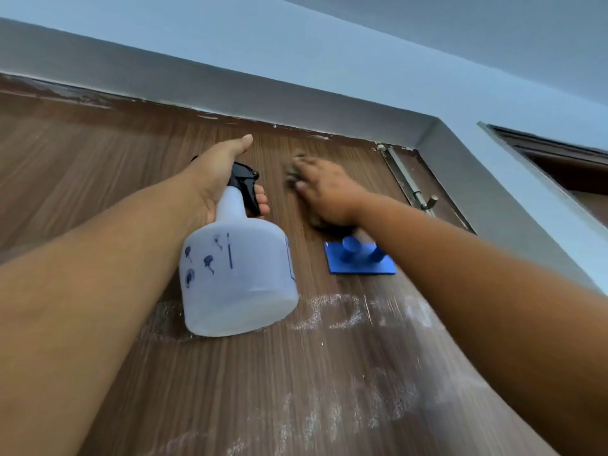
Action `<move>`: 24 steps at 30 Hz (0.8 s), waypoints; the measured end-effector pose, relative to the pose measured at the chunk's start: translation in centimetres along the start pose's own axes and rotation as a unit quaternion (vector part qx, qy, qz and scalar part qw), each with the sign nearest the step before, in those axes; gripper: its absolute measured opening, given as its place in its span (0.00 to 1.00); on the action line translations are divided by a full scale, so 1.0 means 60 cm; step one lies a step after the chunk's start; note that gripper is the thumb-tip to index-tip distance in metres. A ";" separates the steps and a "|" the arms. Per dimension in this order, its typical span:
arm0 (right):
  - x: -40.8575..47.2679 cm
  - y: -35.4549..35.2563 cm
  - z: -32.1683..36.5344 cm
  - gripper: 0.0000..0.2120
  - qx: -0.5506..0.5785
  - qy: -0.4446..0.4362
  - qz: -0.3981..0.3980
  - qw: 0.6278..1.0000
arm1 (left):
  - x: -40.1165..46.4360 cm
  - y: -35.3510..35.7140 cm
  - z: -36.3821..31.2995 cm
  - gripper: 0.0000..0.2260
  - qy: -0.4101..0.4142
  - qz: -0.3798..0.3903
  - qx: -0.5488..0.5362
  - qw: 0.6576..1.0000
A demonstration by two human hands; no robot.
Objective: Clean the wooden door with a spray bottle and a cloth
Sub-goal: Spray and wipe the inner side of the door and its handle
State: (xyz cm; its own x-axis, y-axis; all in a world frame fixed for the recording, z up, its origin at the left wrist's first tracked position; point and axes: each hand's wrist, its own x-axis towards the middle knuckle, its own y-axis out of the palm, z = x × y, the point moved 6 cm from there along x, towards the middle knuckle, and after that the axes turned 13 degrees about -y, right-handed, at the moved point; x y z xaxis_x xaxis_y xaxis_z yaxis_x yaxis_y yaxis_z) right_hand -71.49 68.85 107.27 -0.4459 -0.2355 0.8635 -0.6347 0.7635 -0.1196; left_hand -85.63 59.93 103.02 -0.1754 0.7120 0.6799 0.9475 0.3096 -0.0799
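The brown wooden door (98, 166) fills the view, seen from below toward its top edge. My left hand (217, 179) grips the neck of a white translucent spray bottle (237, 278) with a black trigger head, held up close to the door. My right hand (324, 189) presses a dark cloth (292, 169) against the door near its top; the hand is blurred and covers most of the cloth. White dusty smears (332, 311) mark the wood lower down.
A blue square hook plate (360, 258) with two pegs is fixed to the door just below my right hand. A metal latch bolt (414, 189) runs along the door's upper right edge. Grey frame and blue wall lie above; another dark opening (566, 162) is at right.
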 end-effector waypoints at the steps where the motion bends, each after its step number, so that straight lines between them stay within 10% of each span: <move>1: -0.031 -0.008 -0.047 0.23 -0.010 0.046 -0.016 0.999 | 0.000 0.001 0.000 0.24 -0.001 -0.004 0.002 1.000; 5: -0.131 -0.027 -0.151 0.22 -0.020 0.192 -0.050 0.980 | 0.001 -0.003 -0.001 0.26 -0.004 -0.001 0.023 1.000; 13: -0.125 -0.012 -0.032 0.21 0.222 -0.037 0.015 0.974 | 0.005 -0.004 -0.001 0.28 -0.022 0.005 0.038 0.999; 24: -0.357 -0.004 -0.052 0.19 0.086 -0.045 -0.144 0.985 | 0.013 -0.007 -0.004 0.25 -0.028 -0.018 0.006 0.999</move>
State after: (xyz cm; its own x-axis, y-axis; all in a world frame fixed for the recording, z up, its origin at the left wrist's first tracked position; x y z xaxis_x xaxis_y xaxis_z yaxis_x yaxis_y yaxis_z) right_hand -59.81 75.61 90.33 -0.2810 -0.4856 0.8278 -0.8372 0.5458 0.0359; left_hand -86.08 60.21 103.77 -0.2236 0.7351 0.6401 0.9371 0.3428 -0.0664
